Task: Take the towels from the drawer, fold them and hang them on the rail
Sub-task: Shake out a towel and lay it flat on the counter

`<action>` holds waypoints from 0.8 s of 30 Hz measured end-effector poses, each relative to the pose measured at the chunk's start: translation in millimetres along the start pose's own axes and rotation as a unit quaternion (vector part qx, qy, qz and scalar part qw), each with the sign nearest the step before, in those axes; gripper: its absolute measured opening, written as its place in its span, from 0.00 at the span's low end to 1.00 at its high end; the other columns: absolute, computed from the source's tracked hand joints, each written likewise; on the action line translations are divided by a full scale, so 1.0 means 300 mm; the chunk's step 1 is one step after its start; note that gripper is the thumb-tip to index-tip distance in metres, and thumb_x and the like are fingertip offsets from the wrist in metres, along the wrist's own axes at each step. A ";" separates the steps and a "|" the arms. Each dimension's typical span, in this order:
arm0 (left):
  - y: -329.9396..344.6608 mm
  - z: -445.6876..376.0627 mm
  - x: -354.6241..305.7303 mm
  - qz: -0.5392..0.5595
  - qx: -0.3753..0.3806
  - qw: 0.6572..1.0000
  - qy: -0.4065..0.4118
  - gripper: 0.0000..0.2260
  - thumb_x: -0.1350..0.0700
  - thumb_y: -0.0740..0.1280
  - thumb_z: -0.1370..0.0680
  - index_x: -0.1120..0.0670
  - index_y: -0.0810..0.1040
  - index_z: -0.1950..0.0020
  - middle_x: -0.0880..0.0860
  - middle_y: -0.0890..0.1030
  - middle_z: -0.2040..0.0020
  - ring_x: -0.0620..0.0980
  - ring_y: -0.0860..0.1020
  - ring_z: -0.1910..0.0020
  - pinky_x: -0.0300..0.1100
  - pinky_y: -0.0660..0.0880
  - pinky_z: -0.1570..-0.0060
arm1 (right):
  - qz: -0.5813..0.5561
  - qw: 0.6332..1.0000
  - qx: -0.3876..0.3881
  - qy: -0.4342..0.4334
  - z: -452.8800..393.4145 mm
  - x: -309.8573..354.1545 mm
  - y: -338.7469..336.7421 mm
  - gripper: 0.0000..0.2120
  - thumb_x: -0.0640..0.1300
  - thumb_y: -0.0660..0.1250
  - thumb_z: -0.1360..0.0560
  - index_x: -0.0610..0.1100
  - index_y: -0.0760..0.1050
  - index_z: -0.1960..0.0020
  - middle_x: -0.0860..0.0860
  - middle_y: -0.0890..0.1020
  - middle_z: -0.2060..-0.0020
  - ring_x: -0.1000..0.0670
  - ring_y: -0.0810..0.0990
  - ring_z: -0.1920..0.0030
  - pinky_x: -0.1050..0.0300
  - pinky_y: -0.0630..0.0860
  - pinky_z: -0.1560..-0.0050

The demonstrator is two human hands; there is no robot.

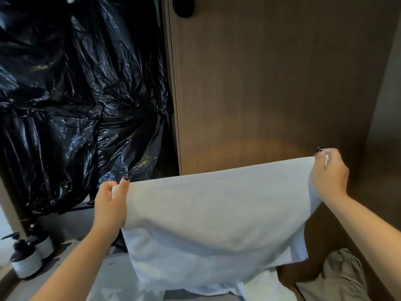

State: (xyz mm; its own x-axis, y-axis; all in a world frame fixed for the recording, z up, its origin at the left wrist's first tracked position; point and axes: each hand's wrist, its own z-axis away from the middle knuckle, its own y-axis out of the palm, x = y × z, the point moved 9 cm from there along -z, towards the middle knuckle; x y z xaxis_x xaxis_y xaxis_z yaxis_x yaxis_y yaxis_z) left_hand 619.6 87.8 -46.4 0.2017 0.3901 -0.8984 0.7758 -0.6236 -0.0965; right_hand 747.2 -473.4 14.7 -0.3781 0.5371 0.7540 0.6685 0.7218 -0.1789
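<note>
A white towel is held spread in the air in front of a brown wooden panel, its top edge stretched between the two hands and its body hanging down toward the person. The left corner is pinched by the left hand, thumb over the cloth; the right corner is pinched by the right hand, fingers curled round the hem. A slip could be expected if either pinch were loosened, since the whole weight is carried at two corners; the freed side would drop onto the white cloth lying below and the fold would be lost. A skewed fold may also result, because the right corner is held higher than the left, so the edges would not meet squarely. The towel looks thick, soft and matte, with a band near the top hem, a sag across its middle and its lower edge bunched. Crumpled black plastic is seen at the left, with two pump bottles below it. No rail is visible.
</note>
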 end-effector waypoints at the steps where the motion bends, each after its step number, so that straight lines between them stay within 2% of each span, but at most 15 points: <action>1: -0.009 0.006 0.002 -0.002 0.002 1.000 0.000 0.14 0.42 0.63 0.21 0.52 0.71 0.56 0.52 0.75 0.60 0.50 0.73 0.64 0.47 0.70 0.66 | 0.002 1.000 0.003 0.001 0.005 0.002 -0.002 0.14 0.46 0.54 0.16 0.39 0.72 0.40 0.46 0.76 0.52 0.48 0.74 0.51 0.54 0.68 0.53; 5: -0.037 0.015 -0.031 0.004 0.012 1.000 0.007 0.14 0.44 0.64 0.20 0.53 0.69 0.58 0.53 0.72 0.64 0.51 0.70 0.68 0.45 0.68 0.71 | -0.002 1.000 0.006 -0.008 -0.001 0.041 -0.027 0.13 0.46 0.54 0.16 0.38 0.72 0.41 0.46 0.76 0.52 0.48 0.74 0.51 0.54 0.68 0.52; 9: -0.064 0.034 -0.115 -0.029 0.064 0.994 0.088 0.14 0.49 0.68 0.21 0.50 0.66 0.61 0.49 0.68 0.71 0.45 0.66 0.73 0.41 0.64 0.73 | 0.000 1.000 -0.004 -0.009 0.007 0.070 -0.067 0.13 0.46 0.54 0.16 0.38 0.72 0.41 0.44 0.76 0.51 0.47 0.74 0.50 0.53 0.69 0.51; 12: -0.099 0.078 -0.140 -0.055 0.118 0.983 0.126 0.13 0.55 0.75 0.26 0.50 0.71 0.61 0.48 0.69 0.76 0.42 0.63 0.76 0.36 0.62 0.76 | 0.008 1.000 0.000 -0.010 0.040 0.080 -0.098 0.14 0.45 0.54 0.16 0.38 0.72 0.41 0.41 0.77 0.49 0.47 0.74 0.50 0.53 0.70 0.51; 15: -0.151 0.145 -0.142 -0.087 0.176 0.971 0.137 0.09 0.57 0.80 0.32 0.49 0.81 0.62 0.53 0.77 0.73 0.45 0.69 0.75 0.37 0.65 0.74 | 0.017 1.000 0.012 -0.007 0.093 0.091 -0.130 0.14 0.45 0.54 0.16 0.37 0.72 0.41 0.39 0.78 0.48 0.44 0.75 0.48 0.52 0.70 0.50; 17: -0.201 0.193 -0.130 -0.109 0.198 0.966 0.126 0.07 0.54 0.80 0.33 0.48 0.83 0.63 0.54 0.79 0.72 0.45 0.71 0.77 0.36 0.66 0.77 | 0.021 1.000 0.018 -0.005 0.142 0.105 -0.151 0.13 0.45 0.54 0.16 0.38 0.72 0.41 0.39 0.78 0.48 0.42 0.76 0.47 0.52 0.71 0.49; 20: -0.304 0.258 -0.134 -0.148 0.167 0.965 0.141 0.07 0.52 0.79 0.32 0.46 0.82 0.64 0.50 0.78 0.73 0.43 0.70 0.77 0.32 0.65 0.77 | 0.021 1.000 0.024 0.001 0.235 0.137 -0.186 0.14 0.46 0.54 0.17 0.38 0.72 0.42 0.39 0.78 0.48 0.42 0.76 0.48 0.50 0.72 0.49; 22: -0.384 0.295 -0.137 -0.172 0.134 0.964 0.154 0.07 0.51 0.78 0.30 0.43 0.81 0.64 0.48 0.78 0.72 0.46 0.72 0.74 0.37 0.67 0.75 | 0.020 0.999 0.031 -0.001 0.303 0.168 -0.209 0.13 0.45 0.54 0.17 0.38 0.73 0.43 0.40 0.78 0.49 0.42 0.76 0.48 0.47 0.73 0.49; 24: -0.462 0.320 -0.127 -0.175 0.104 0.969 0.143 0.07 0.49 0.76 0.28 0.42 0.80 0.62 0.49 0.79 0.71 0.49 0.75 0.70 0.42 0.71 0.70 | 0.016 0.999 0.032 -0.008 0.363 0.202 -0.235 0.13 0.45 0.54 0.17 0.38 0.73 0.44 0.41 0.78 0.51 0.44 0.75 0.51 0.50 0.71 0.51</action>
State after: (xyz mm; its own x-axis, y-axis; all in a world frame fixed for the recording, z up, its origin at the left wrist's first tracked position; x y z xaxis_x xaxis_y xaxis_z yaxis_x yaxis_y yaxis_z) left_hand 447.0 94.5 -40.0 0.1286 0.7551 -0.6429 0.6949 -0.5311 -0.4848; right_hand 607.4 -444.1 4.2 -0.3689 0.5667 0.7367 0.6381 0.7307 -0.2426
